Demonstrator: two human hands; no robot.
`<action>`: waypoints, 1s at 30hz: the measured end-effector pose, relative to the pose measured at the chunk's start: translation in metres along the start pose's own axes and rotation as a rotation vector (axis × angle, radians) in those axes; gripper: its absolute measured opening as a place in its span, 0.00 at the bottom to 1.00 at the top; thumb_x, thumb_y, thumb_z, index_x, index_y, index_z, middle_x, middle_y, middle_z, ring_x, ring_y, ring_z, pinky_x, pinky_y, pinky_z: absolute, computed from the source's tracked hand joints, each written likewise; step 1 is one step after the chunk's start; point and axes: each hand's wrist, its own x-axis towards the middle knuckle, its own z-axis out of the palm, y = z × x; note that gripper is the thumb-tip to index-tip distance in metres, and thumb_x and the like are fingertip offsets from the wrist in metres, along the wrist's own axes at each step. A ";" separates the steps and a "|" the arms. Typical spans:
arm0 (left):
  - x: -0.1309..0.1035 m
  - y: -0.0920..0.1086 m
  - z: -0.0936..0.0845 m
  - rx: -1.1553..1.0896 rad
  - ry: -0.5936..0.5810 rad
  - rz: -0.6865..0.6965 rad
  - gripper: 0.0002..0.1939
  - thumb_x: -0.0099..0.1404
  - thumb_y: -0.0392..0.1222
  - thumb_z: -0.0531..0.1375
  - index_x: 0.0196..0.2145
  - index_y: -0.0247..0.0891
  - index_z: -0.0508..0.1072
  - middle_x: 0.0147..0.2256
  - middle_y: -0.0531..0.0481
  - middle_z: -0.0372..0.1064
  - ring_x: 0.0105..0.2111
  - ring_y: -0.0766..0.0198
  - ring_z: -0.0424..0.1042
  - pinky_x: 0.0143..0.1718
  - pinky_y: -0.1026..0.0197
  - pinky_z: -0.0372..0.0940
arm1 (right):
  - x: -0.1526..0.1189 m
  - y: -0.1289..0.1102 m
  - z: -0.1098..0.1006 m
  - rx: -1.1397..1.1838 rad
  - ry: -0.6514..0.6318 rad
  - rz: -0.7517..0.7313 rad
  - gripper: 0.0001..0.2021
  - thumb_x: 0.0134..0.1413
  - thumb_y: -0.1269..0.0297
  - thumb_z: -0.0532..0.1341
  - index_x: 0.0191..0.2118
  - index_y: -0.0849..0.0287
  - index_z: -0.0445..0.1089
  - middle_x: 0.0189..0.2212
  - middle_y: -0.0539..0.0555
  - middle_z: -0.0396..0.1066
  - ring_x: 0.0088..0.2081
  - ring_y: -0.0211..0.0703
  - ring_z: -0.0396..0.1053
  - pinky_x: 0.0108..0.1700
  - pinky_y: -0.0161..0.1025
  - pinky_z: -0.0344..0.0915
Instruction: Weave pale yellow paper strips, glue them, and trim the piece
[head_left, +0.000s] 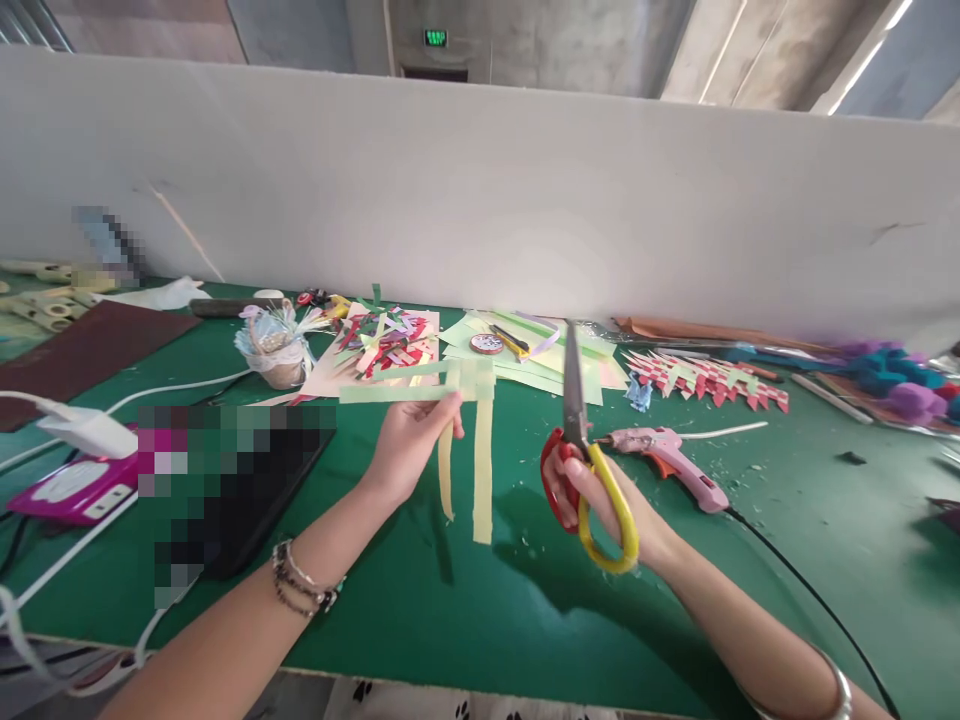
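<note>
My left hand [412, 440] pinches a small woven piece of paper strips [471, 382] between thumb and fingers, above the green table. Pale green strips stick out to the left, and two yellow strips hang down, the right one longer and wider. In my right hand [600, 495] is a pair of scissors [574, 400] with one red and one yellow handle loop. Its blades point up and look closed, apart from the paper. The thumb and fingers are in the handle loops.
A pink glue gun [671, 460] with a black cord lies right of the scissors. Behind are cut paper scraps [390, 345], pale green sheets [555, 378], a utility knife [511, 343] and red-white woven paper [709, 380]. At left are a dark tablet-like device [255, 515] and a magenta power strip [75, 490].
</note>
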 end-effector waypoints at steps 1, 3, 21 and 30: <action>0.002 0.001 -0.003 -0.001 0.045 0.033 0.19 0.56 0.50 0.58 0.14 0.38 0.65 0.17 0.53 0.61 0.22 0.68 0.62 0.29 0.65 0.60 | -0.002 -0.001 0.000 -0.094 -0.036 -0.020 0.18 0.57 0.46 0.47 0.28 0.56 0.53 0.19 0.46 0.57 0.20 0.35 0.56 0.22 0.35 0.57; 0.004 0.003 -0.008 -0.013 0.132 0.070 0.18 0.56 0.49 0.59 0.14 0.38 0.65 0.17 0.54 0.59 0.21 0.69 0.60 0.27 0.66 0.58 | -0.007 -0.003 0.001 -0.321 -0.070 -0.074 0.19 0.56 0.44 0.47 0.30 0.57 0.53 0.23 0.49 0.58 0.23 0.36 0.56 0.24 0.36 0.56; -0.002 0.006 -0.016 -0.174 0.134 0.118 0.10 0.58 0.46 0.60 0.25 0.37 0.69 0.23 0.56 0.65 0.13 0.78 0.54 0.12 0.72 0.52 | -0.005 0.003 0.009 -0.743 -0.028 -0.062 0.23 0.51 0.41 0.51 0.22 0.56 0.47 0.17 0.45 0.50 0.20 0.34 0.42 0.23 0.34 0.42; -0.003 0.009 -0.018 -0.126 0.058 0.155 0.11 0.60 0.46 0.57 0.25 0.37 0.67 0.23 0.57 0.63 0.12 0.79 0.55 0.12 0.72 0.53 | -0.005 0.001 0.004 -0.824 0.048 -0.060 0.20 0.50 0.47 0.55 0.23 0.55 0.48 0.16 0.44 0.51 0.19 0.34 0.42 0.23 0.34 0.42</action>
